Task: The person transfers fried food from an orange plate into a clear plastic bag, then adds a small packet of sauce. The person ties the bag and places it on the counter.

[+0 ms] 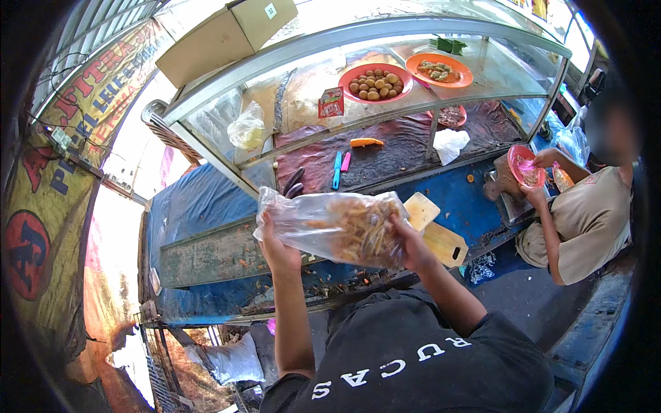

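Observation:
A clear plastic bag (356, 227) of yellow-brown food pieces, too indistinct to name, is stretched sideways between my hands above the blue-covered counter. My left hand (279, 251) grips the slack, unfilled end of the bag. At the filled end, my right hand (411, 242) holds the bag's side. Just beyond the right hand lie a small cutting board (421, 210) and a larger wooden cutting board (445, 244) with a handle slot. Dark eggplants (293, 181) show partly behind the bag. A blue-handled knife (337, 170) and a pink knife (346, 161) rest farther back.
A glass display case (361, 118) spans the counter, with a bowl of round brown balls (376, 85) and an orange plate of food (439, 70). A peeled carrot (366, 142) lies below. At right a co-worker (578, 217) holds a red bowl (525, 165). A cardboard box (206, 46) sits on top.

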Tool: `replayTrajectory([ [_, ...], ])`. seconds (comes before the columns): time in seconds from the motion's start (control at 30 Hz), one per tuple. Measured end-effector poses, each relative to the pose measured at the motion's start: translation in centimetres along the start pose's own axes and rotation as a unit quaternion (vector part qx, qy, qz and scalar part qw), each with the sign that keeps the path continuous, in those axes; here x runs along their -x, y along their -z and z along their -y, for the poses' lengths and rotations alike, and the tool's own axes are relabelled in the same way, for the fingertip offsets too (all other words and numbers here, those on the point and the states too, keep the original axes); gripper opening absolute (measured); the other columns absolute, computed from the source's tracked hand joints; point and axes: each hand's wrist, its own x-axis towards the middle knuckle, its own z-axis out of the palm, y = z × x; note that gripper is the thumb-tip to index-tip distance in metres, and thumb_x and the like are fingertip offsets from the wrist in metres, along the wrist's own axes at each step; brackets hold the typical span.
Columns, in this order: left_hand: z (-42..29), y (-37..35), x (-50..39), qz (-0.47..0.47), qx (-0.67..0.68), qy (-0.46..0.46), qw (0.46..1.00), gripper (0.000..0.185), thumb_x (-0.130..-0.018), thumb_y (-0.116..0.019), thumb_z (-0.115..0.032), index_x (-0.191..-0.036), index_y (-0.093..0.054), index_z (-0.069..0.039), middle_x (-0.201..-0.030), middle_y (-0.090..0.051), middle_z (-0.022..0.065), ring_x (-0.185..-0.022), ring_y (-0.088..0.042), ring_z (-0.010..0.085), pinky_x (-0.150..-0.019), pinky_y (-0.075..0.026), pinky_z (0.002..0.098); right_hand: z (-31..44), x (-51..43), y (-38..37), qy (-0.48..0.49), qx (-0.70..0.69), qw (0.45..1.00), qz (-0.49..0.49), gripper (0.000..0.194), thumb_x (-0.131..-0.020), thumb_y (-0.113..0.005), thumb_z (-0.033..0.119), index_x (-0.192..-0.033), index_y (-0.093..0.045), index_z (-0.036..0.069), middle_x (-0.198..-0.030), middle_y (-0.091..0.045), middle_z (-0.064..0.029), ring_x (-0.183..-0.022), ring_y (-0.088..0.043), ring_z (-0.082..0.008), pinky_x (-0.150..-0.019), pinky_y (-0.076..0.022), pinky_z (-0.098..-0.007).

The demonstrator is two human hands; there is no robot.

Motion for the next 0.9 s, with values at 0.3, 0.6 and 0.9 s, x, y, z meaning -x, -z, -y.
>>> replayTrajectory([
  [0.3, 1.1, -1.5, -0.4, 0.022, 0.075, 0.083, 0.993, 0.046, -0.119, -0.036, -0.031, -0.151, -0.057, -0.004, -0.154, -0.062, 0.0165, -0.141, -0.059, 0.0381, -0.123, -0.044, 0.0591, 0.0, 0.9, 0.9, 0.028, -0.01, 0.998, 0.049, 0.06, -0.118, -0.038, 0.051, -0.163, -0.044, 0.011, -0.157, -0.06, -0.011, -0.142, -0.061, -0.0313, -0.121, -0.0485, -0.0534],
  [0.6, -1.8, -8.2, 2.0, 0.281, 0.118, 0.111, 0.946, 0.063, -0.111, -0.063, -0.04, -0.153, -0.045, 0.004, -0.156, -0.056, 0.0266, -0.147, -0.053, 0.0436, -0.123, -0.044, 0.0602, -4.6, 1.2, 4.1, 0.008, -0.141, 0.976, 0.165, 0.089, -0.105, -0.051, 0.073, -0.168, -0.038, 0.011, -0.165, -0.049, -0.0164, -0.154, -0.046, -0.0383, -0.127, -0.0366, -0.0616],
  [0.9, -2.1, -10.5, -0.8, 0.162, -0.129, 0.016, 0.978, 0.023, -0.114, -0.059, -0.02, -0.127, -0.059, -0.001, -0.133, -0.072, 0.0288, -0.127, -0.07, 0.0342, -0.105, -0.059, 0.0476, -2.9, 1.2, 1.6, 0.034, -0.179, 0.935, 0.303, 0.122, -0.087, -0.054, 0.094, -0.171, -0.031, 0.01, -0.171, -0.041, -0.0217, -0.153, -0.045, -0.0439, -0.126, -0.0361, -0.066],
])
